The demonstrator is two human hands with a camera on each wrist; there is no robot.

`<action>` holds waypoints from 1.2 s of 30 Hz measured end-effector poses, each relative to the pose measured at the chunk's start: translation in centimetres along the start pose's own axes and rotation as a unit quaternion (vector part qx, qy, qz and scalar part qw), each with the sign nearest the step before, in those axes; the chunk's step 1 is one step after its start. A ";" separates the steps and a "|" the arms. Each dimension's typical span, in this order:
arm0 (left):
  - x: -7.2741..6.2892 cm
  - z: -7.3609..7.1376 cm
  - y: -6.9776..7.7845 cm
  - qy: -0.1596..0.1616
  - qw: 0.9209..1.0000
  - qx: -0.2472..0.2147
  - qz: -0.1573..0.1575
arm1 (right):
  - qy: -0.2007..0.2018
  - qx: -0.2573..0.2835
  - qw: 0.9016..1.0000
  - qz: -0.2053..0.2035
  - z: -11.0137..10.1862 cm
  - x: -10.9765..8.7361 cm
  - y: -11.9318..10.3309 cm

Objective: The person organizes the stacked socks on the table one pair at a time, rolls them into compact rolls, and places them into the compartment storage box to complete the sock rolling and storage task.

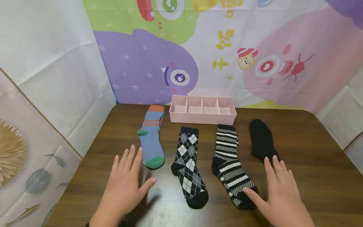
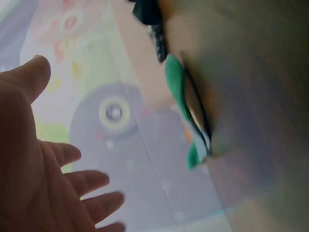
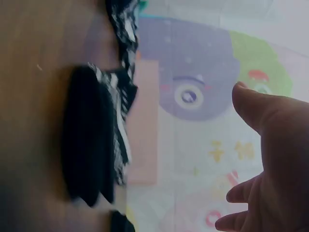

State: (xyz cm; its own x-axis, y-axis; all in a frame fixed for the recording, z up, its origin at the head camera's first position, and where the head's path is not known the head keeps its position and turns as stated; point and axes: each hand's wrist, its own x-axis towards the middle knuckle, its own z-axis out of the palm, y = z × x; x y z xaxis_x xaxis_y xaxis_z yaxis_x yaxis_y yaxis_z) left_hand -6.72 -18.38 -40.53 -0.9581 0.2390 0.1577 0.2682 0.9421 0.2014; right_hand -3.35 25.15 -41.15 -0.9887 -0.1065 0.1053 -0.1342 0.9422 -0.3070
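Four kinds of sock lie spread on a brown table [image 1: 181,186]. Leftmost is a blue sock [image 1: 152,143] with orange stripes and a green heel and toe. Beside it lies a black, grey and white argyle sock [image 1: 189,167], then a black-and-white striped sock [image 1: 231,164]. A plain black sock [image 1: 261,138] lies at the right. My left hand [image 1: 123,186], fingers spread and straight, is held near the blue sock's toe and holds nothing. My right hand [image 1: 283,195], also spread, overlaps the black sock's lower end in the head view, its thumb over the striped sock's toe.
A pink box [image 1: 202,118] with several compartments stands at the table's back edge. Behind it hangs a cartoon-printed cloth [image 1: 204,63]. White cloth [image 1: 56,47] covers the left side.
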 end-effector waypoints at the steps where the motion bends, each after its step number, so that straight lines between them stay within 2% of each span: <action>1: 0.1 0.1 0.2 -0.006 1.000 0.007 0.013 | -0.009 -0.004 1.000 -0.005 0.1 0.0 -0.3; 5: 0.4 0.3 1.5 -0.028 0.997 0.028 0.073 | -0.048 -0.018 0.998 -0.046 0.7 0.1 -1.9; 9: 0.7 0.5 3.0 -0.066 0.991 0.020 0.118 | -0.094 -0.013 0.990 -0.109 1.3 0.4 -3.9; 14: 1.2 1.2 5.0 -0.103 0.981 -0.009 0.166 | -0.167 -0.012 0.967 -0.190 2.1 1.2 -6.6; 17: 1.8 1.9 6.1 -0.117 0.974 -0.030 0.192 | -0.185 -0.016 0.954 -0.234 2.6 1.9 -8.3; 19: 2.4 2.4 6.7 -0.140 0.968 -0.051 0.200 | -0.183 -0.020 0.947 -0.263 2.9 2.3 -9.2; 22: 3.2 2.9 7.1 -0.182 0.956 -0.106 0.202 | -0.190 -0.030 0.939 -0.284 3.5 3.0 -10.3; 25: 3.7 3.4 7.0 -0.225 0.939 -0.174 0.191 | -0.203 -0.042 0.933 -0.293 4.1 3.8 -11.1; 27: 4.1 3.7 6.9 -0.242 0.929 -0.206 0.189 | -0.205 -0.048 0.932 -0.294 4.6 4.2 -11.5; 32: 5.1 5.1 6.2 -0.254 0.910 -0.260 0.200 | -0.205 -0.031 0.936 -0.283 5.1 4.8 -11.4; 36: 5.2 6.0 5.0 -0.273 0.881 -0.340 0.186 | -0.205 0.023 0.937 -0.283 5.6 5.0 -10.5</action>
State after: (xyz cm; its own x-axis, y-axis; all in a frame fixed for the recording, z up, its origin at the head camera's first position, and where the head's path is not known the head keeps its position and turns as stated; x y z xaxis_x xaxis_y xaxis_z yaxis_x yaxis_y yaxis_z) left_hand -10.93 -10.97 -44.55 -0.6471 0.7537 -0.1148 0.3948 0.4601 0.7953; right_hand -7.28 12.97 -42.71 -0.6995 -0.7068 -0.1056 -0.6384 0.6844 -0.3523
